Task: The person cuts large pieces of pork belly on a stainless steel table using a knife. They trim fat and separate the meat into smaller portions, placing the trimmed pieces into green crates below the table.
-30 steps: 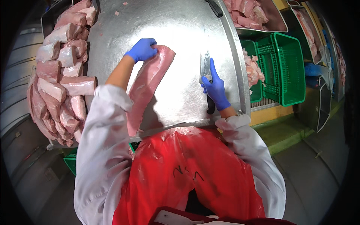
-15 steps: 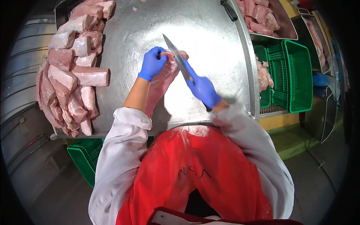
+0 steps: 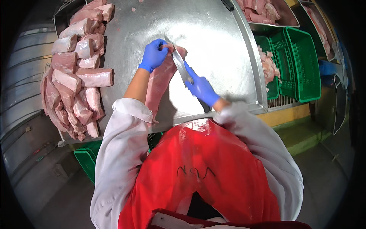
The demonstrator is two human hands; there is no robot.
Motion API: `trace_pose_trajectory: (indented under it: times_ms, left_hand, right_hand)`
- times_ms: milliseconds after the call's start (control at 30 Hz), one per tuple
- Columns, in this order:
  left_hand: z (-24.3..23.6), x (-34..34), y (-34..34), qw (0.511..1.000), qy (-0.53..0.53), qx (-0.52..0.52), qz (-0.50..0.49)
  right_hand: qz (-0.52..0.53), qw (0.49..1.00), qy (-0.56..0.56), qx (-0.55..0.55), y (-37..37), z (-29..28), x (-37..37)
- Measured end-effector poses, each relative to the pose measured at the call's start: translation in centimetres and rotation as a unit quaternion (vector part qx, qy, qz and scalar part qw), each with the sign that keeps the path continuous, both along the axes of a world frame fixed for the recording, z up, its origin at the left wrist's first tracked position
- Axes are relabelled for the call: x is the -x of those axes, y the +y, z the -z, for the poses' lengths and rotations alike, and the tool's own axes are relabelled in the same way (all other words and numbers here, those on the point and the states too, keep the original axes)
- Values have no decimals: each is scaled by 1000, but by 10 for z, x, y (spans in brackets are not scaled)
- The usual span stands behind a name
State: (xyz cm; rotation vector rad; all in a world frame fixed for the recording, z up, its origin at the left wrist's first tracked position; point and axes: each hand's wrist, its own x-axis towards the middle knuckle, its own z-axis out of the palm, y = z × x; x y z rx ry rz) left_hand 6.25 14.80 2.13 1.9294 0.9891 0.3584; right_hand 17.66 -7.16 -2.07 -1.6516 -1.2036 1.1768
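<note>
A long pink strip of meat (image 3: 159,88) lies lengthwise on the steel work table (image 3: 127,26). My left hand (image 3: 154,55), in a blue glove, has its fingers closed on the far end of the strip. The blue-gloved right hand (image 3: 200,87), mine too, grips a long knife (image 3: 178,62) with a black handle. Its blade slants up and left across the far right part of the strip, beside my left fingertips; whether it has cut in is hard to tell.
Many pork pieces (image 3: 63,62) are piled at left. At right are green crates (image 3: 308,63), one with pale trimmings (image 3: 268,66), and steel tubs (image 3: 288,19) of meat. Another knife (image 3: 228,4) lies at the far edge. A green crate (image 3: 84,154) sits below the table.
Over the last second my right hand has brought the knife from the right of the strip leftward across its far end. My left hand and the strip's far end have shifted right.
</note>
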Motion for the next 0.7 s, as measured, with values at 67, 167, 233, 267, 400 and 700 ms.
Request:
trace_pose_trajectory:
  times_ms: [67,167,233,267,400,700]
  left_hand:
    - [1,1,2,999,0,-25,36]
    - [-19,-21,4,990,16,-82,110]
    - [-9,-14,28,989,75,-94,91]
    - [-8,-13,36,988,85,-84,96]
    - [-29,-13,33,981,60,-94,157]
    - [-56,-11,42,976,56,-84,193]
  right_hand:
    - [13,999,-34,6,55,-8,-7]
    - [97,988,118,4,103,5,-15]
    - [58,986,141,-71,59,18,11]
    - [28,992,107,-64,28,5,20]
    - [48,991,120,-10,31,-11,26]
    - [8,994,112,-7,-2,13,60]
